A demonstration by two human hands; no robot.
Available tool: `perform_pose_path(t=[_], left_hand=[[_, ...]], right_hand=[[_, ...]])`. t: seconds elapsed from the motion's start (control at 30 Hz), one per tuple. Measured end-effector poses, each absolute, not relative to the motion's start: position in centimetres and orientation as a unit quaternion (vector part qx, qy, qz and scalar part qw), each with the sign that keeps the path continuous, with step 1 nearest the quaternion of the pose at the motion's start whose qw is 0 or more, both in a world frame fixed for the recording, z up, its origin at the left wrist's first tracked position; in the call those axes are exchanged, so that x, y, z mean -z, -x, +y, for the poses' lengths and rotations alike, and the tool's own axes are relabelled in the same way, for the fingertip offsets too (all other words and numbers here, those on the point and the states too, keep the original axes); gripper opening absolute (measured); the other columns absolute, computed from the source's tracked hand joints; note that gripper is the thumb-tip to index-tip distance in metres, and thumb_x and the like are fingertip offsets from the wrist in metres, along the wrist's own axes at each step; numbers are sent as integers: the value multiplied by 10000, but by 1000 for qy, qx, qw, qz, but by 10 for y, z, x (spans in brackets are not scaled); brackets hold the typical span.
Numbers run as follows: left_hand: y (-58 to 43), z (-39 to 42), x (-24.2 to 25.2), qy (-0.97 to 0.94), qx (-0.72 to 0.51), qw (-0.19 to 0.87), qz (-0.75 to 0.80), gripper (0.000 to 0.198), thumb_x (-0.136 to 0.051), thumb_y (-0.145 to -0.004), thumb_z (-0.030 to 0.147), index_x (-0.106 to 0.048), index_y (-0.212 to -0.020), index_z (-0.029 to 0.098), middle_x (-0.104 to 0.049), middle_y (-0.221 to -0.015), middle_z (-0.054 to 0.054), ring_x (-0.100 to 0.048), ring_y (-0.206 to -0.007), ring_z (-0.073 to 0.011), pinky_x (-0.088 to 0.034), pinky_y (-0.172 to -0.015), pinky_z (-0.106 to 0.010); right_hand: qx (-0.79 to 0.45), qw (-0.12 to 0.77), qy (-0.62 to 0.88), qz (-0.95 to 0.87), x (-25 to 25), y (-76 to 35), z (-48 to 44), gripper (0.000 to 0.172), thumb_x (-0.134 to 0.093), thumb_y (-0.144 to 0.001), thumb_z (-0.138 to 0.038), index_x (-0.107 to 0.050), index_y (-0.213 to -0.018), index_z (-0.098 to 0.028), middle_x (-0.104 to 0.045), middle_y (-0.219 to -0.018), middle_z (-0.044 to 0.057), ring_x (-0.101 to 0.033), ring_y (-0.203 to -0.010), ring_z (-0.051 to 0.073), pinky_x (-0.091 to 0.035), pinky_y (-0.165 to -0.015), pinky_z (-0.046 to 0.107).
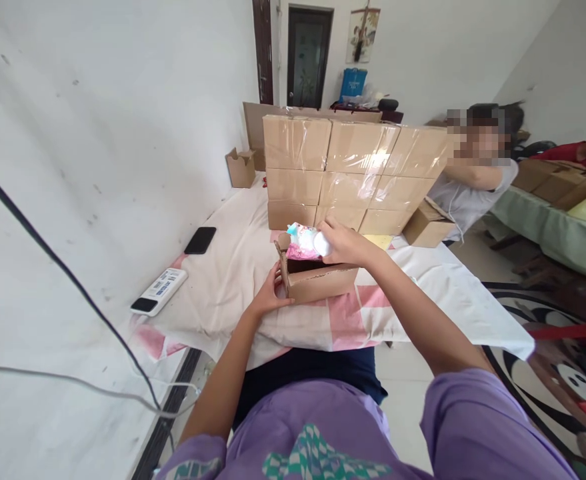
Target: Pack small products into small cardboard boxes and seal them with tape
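Note:
An open brown cardboard box (323, 280) stands on the cloth-covered table (233, 267) in front of me. My left hand (271, 291) grips its left side near the raised flap. My right hand (345, 243) is closed around a small pink, white and blue packaged item (303, 240) and holds it just above the box's opening.
A wall of stacked, taped cardboard boxes (353, 167) stands behind the open box. A black phone (201, 240) and a white device (159, 291) lie at the left by the wall. A small open box (241, 167) sits at the back left. Two other people sit at the right.

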State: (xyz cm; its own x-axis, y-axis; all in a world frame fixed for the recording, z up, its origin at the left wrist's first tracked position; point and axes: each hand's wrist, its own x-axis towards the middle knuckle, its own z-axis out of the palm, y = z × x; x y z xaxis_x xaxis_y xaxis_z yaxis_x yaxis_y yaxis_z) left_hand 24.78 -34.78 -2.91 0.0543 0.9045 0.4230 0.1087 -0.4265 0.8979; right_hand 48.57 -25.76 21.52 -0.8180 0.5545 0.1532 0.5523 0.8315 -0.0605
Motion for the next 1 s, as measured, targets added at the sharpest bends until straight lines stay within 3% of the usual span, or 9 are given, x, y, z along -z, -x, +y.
perform_pose_path(t=[0.17,0.27,0.4,0.53,0.67,0.83,1.0], left_hand=[[-248,-349,32,-638,-552,351,406,1290,-951,-650,362,-144,-1655,310,-338,-1616,-186,-429,-1475,-390,-403,-1197,-600],[-248,-349,34,-639,-554,346,406,1309,-976,-596,366,-200,-1648,294,-353,-1606,-185,-421,-1477,-409,-395,-1205,-597],[-248,-349,36,-634,-549,356,413,1351,-986,-578,364,-173,-1655,292,-380,-1585,-201,-445,-1460,-413,-403,-1193,-603],[-247,-349,37,-645,-540,352,409,1337,-965,-624,336,-120,-1659,297,-380,-1585,-207,-477,-1438,-400,-423,-1175,-600],[-246,-350,37,-652,-535,342,415,1315,-954,-634,344,-129,-1656,283,-358,-1595,-202,-462,-1449,-395,-423,-1181,-587],[-247,-351,35,-655,-528,331,427,1321,-961,-607,389,-156,-1647,269,-337,-1599,-198,-432,-1466,-411,-418,-1188,-596],[-250,-353,30,-637,-544,334,432,1362,-1003,-508,448,-248,-1622,245,-390,-1564,-188,-403,-1473,-438,-386,-1218,-595]], right_hand=[[-8,33,239,-970,-213,-493,-268,405,-688,-757,-199,-535,-1133,-193,-574,-1188,120,-568,-1090,301,-425,-749,322],[-9,15,225,-974,-201,-498,-263,330,-667,-793,-174,-546,-1101,-179,-606,-1163,126,-593,-1009,281,-404,-734,321],[-55,10,220,-974,-185,-504,-247,49,-541,-945,-214,-571,-934,-176,-654,-1008,100,-603,-887,236,-390,-752,319],[-99,19,195,-976,-184,-505,-245,170,-521,-959,-232,-589,-813,-180,-648,-939,72,-589,-829,201,-388,-753,307],[-178,-27,194,-964,-184,-502,-257,280,-523,-994,-405,-678,-908,-187,-705,-979,78,-625,-846,217,-419,-743,319],[-303,-85,249,-916,-168,-502,-260,547,-435,-996,-678,-729,-1243,-288,-719,-1321,56,-674,-1146,290,-495,-917,383],[-285,-73,251,-922,-155,-509,-264,666,-422,-986,-714,-565,-1497,-312,-539,-1571,43,-490,-1442,342,-431,-1101,453]])
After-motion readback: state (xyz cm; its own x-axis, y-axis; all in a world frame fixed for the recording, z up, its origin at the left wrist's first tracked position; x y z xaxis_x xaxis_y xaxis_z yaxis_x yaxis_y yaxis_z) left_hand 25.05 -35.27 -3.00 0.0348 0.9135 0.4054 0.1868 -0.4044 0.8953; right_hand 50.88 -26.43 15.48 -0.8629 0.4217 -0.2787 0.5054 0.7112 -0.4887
